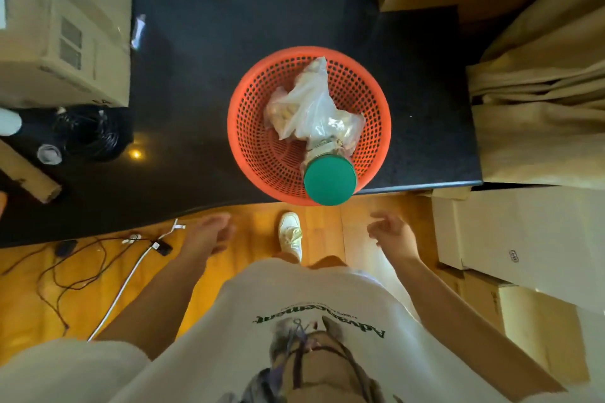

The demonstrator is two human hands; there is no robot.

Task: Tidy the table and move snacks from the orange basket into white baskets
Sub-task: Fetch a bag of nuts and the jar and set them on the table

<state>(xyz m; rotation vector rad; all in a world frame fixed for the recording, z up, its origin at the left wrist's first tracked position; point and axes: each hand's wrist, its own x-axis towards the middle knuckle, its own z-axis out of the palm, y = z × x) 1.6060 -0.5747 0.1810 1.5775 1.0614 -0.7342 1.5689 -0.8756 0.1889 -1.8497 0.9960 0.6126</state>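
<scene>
An orange basket (248, 127) stands on the black table (203, 75), its near rim jutting over the table's front edge. Inside it lie clear plastic bags of snacks (311, 105) and a jar with a green lid (330, 180) at the near side. My left hand (212, 234) hangs below the table edge, left of the basket, fingers relaxed and holding nothing. My right hand (391, 232) hovers just below and right of the jar, fingers loosely curled and empty. No white basket is in view.
Cardboard boxes (62, 26) stand at the table's left; a coil of black cable (88, 134) and a cardboard tube (29, 180) lie near them. Beige curtain (540, 91) and boxes (523, 239) close off the right. Cables (98, 258) trail on the wooden floor.
</scene>
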